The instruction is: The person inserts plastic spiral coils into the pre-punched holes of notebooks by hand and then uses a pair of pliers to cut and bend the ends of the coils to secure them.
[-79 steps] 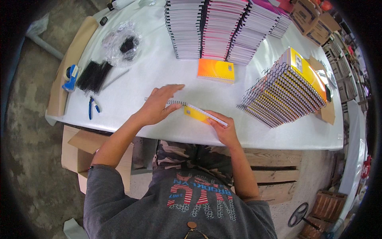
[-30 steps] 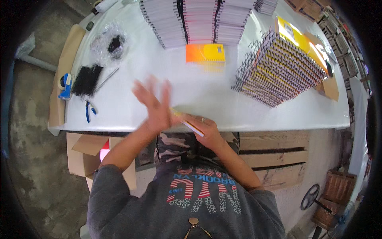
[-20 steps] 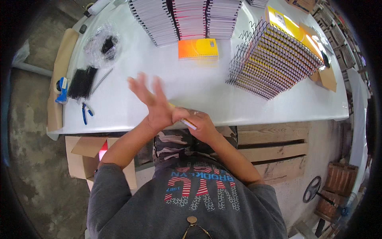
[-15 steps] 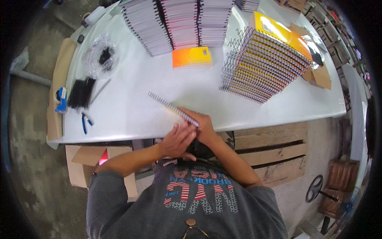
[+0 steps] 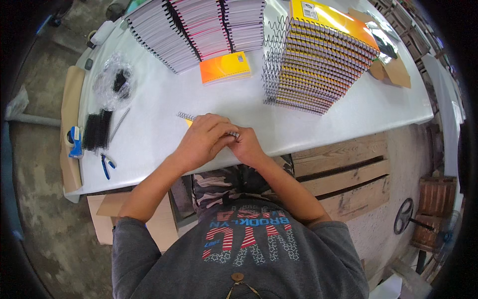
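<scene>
Near the front edge of the table I hold a small yellow notebook point(image 5: 188, 122) with a wire spiral coil point(image 5: 183, 115) along its edge. The coil's far end sticks out beyond the cover at the upper left. My left hand point(image 5: 203, 138) lies over the notebook, its fingers bent around the spiral edge and covering most of it. Close beside it, my right hand point(image 5: 247, 145) is closed on the near end of the notebook, where a short piece of coil shows between the hands. Most of the cover is hidden.
Behind stands an orange-yellow booklet point(image 5: 225, 68) before tall stacks of bound pages point(image 5: 199, 30). A stack of spiral notebooks point(image 5: 318, 70) rises at right. At left lie black coils point(image 5: 97, 130), blue-handled pliers point(image 5: 106, 166), a tape dispenser point(image 5: 75, 142) and clear plastic wrap point(image 5: 113, 82).
My left hand has moved up from the notebook's near end, over the spiral edge. The notebook shows less between my hands. The whole view has shifted and tilted somewhat.
</scene>
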Demonstrator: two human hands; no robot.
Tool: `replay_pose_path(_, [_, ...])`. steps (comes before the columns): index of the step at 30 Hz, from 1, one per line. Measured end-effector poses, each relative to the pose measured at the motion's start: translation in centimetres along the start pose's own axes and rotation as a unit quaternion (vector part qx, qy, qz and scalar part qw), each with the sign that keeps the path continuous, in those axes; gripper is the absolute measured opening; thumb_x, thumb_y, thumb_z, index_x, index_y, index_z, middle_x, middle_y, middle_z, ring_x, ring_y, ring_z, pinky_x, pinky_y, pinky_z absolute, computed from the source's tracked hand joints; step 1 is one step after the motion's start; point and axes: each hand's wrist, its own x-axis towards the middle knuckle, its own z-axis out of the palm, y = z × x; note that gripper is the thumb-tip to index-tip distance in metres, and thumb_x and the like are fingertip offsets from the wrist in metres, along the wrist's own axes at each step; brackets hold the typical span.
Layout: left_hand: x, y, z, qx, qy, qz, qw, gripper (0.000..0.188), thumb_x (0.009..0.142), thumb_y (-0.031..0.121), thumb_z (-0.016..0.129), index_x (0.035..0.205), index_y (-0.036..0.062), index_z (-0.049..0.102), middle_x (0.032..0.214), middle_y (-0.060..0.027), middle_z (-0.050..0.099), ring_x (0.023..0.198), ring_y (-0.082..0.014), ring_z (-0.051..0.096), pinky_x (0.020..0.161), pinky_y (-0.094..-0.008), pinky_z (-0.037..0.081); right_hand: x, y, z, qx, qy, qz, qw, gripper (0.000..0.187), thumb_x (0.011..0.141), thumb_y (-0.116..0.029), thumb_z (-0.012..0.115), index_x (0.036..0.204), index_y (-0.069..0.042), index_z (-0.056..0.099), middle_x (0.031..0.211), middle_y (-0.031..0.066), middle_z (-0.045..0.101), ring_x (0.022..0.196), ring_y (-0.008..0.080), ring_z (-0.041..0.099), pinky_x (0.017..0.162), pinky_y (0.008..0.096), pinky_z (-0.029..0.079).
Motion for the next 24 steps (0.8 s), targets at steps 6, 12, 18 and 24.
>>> replay_pose_path(6, [1.5,-0.3,-1.7,-0.020,-0.127,-0.015,0.992,0.023,0.075,0.012,0.067,0.097,0.0129,0.060,0.095,-0.0037,0.056,0.096,-0.0226,0.052,0.082,-0.0354,0.037,0.1,-0.4,0.1,0.018,-0.016,0.057,0.998,0.019,0.079,-0.010,0.059,0.096,-0.002,0.062,0.082,0.0175,0.064,0.075,0.0270,0.065,0.066,0.0322,0.048])
replay_pose_path(12, [1.8,0.3,-1.7,-0.003,-0.124,-0.016,0.992,0.023,0.071,0.017,0.070,0.092,0.0135,0.060,0.095,-0.0030,0.056,0.094,-0.0217,0.052,0.080,-0.0346,0.037,0.1,0.1,0.1,-0.002,-0.022,0.027,0.999,0.020,0.079,-0.010,0.057,0.096,-0.001,0.062,0.084,0.0173,0.065,0.079,0.0295,0.065,0.071,0.0331,0.049])
replay_pose_path(18, [2.1,1.0,-1.6,0.022,-0.070,-0.052,0.996,0.022,0.069,0.016,0.071,0.089,0.0132,0.061,0.094,-0.0010,0.057,0.092,-0.0184,0.053,0.078,-0.0324,0.036,0.0,-0.2,0.5,0.022,0.021,0.009,0.999,0.019,0.077,-0.010,0.058,0.093,-0.001,0.061,0.081,0.0174,0.065,0.077,0.0301,0.064,0.069,0.0353,0.049])
replay_pose_path(24, [1.4,1.1,-1.8,0.048,-0.080,-0.018,0.996,0.020,0.071,0.016,0.069,0.090,0.0131,0.063,0.091,-0.0010,0.061,0.088,-0.0189,0.055,0.078,-0.0324,0.036,0.1,-0.4,0.0,-0.033,-0.021,0.030,0.999,0.019,0.077,-0.012,0.060,0.092,0.000,0.061,0.078,0.0188,0.063,0.070,0.0301,0.063,0.063,0.0360,0.047])
